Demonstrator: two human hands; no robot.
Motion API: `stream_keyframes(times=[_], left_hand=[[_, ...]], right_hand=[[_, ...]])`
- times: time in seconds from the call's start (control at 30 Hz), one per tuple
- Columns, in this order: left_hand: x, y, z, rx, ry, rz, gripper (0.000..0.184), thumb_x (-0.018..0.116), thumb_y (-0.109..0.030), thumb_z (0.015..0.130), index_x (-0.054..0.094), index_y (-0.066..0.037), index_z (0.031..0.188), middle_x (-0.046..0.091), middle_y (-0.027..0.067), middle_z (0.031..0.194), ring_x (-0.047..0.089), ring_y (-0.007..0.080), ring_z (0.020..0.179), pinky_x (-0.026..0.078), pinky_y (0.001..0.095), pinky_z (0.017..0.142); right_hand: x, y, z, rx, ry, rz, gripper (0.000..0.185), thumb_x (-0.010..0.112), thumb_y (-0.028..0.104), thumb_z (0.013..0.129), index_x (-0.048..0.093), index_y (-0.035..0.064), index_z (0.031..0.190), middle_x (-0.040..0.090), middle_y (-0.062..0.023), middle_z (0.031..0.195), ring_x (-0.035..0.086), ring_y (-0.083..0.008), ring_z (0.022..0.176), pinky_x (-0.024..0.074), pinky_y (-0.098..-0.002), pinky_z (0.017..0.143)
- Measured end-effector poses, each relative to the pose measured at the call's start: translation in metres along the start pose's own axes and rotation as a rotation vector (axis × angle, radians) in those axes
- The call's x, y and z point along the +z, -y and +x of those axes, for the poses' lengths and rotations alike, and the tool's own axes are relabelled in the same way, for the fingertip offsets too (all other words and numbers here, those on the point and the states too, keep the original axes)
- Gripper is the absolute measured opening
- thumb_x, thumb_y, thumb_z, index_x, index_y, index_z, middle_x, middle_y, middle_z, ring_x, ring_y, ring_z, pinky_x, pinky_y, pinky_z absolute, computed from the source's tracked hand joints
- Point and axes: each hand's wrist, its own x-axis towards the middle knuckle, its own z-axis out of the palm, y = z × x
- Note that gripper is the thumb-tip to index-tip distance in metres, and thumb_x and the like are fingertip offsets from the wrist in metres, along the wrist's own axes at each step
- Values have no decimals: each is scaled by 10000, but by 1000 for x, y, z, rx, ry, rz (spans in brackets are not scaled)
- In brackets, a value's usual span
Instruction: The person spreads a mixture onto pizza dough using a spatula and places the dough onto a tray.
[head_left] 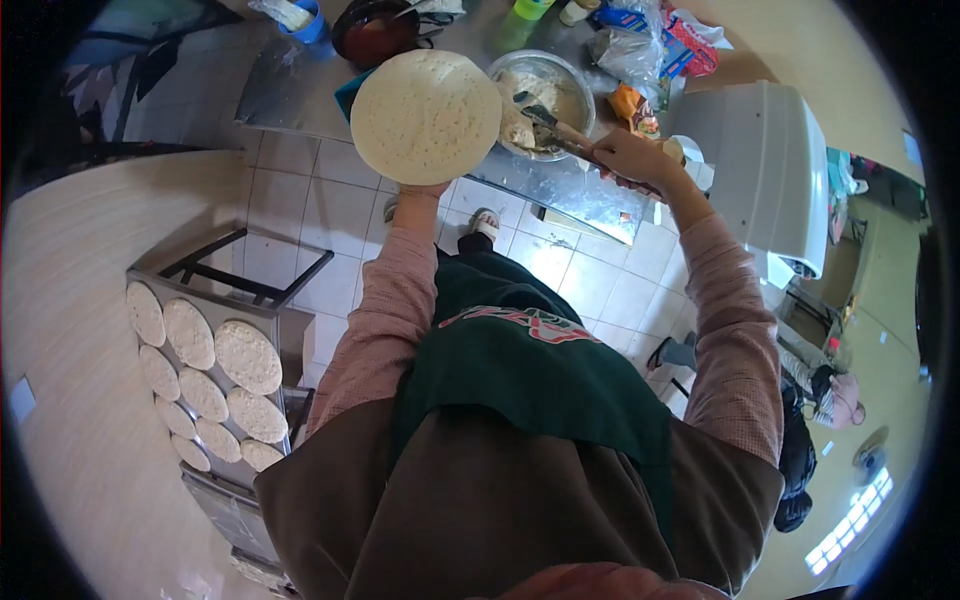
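Observation:
My left hand (425, 189) supports a pale, round pizza base (427, 117) from beneath; most of its fingers are hidden by the dough. To the right, my right hand (637, 163) is wrapped round a utensil (568, 135) with a brown handle and dark head; whether it is a spatula or tongs, I cannot tell. The utensil's head reaches into a metal bowl (583, 82) that holds a pale, creamy, lumpy mixture. The pizza base hangs at the counter's near edge, just left of the bowl.
On the metal counter (285, 95) stand a dark pan (375, 38) with reddish contents, a blue cup (308, 25) and plastic packages (630, 55). A white appliance (750, 170) is at right. Several round bases (247, 357) lie on a table at left. Another person (840, 395) is far right.

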Motion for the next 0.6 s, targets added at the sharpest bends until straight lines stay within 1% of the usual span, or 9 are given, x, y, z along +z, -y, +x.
stream_keyframes(times=[0.13,0.17,0.2,0.23,0.27,0.3,0.37,0.5,0.6], left_hand=[[-8,7,6,121,29,-14,588,373,-505,953,384,-167,1434,388,82,1480,360,308,1357,298,510,1117],[-10,17,-3,229,41,-5,586,371,-503,954,385,-167,1434,389,81,1480,361,308,1356,299,510,1116],[-12,23,-9,357,56,8,583,369,-501,955,385,-168,1433,390,81,1479,362,309,1355,300,510,1115],[-15,30,-5,487,70,15,581,367,-500,956,386,-169,1433,390,80,1479,363,310,1354,301,510,1114],[-17,35,-12,612,83,14,578,365,-498,957,387,-169,1432,391,80,1479,364,310,1353,302,510,1114],[-19,45,-8,722,100,12,575,363,-496,959,388,-170,1432,392,79,1478,365,311,1352,304,510,1113],[-28,41,7,887,130,-18,570,358,-492,961,389,-172,1431,394,78,1477,368,312,1351,306,510,1112],[-33,55,-2,978,215,-92,560,350,-485,965,392,-175,1429,397,77,1475,372,314,1347,310,510,1109],[-38,60,-6,937,273,-148,553,344,-480,968,395,-177,1428,399,75,1474,375,316,1344,314,510,1107]], right_hand=[[-2,-16,20,-44,89,101,315,517,278,946,631,40,773,579,-10,603,494,-82,414,381,-245,364],[-8,-16,20,86,168,174,321,527,311,939,629,59,767,567,-8,594,490,-75,431,398,-224,399],[-8,-17,20,88,283,396,302,541,346,926,635,75,832,566,4,610,472,-75,417,385,-217,385],[0,-36,35,28,147,403,308,552,377,916,624,78,900,573,8,637,490,-62,435,374,-200,373],[-1,-12,17,129,214,463,299,570,374,915,614,83,966,578,10,654,515,-44,479,387,-175,394],[-1,-27,29,140,231,516,289,582,375,919,618,96,988,575,11,665,490,-33,490,386,-156,400],[-12,-31,36,221,360,450,305,527,381,946,578,101,1057,584,-12,737,472,-48,474,339,-184,334],[-24,-20,61,290,562,539,367,492,338,981,512,73,1234,593,-23,861,436,-40,439,335,-171,314],[-34,-24,66,365,562,658,391,471,309,998,471,55,1295,585,-35,906,433,-42,430,353,-164,314]])
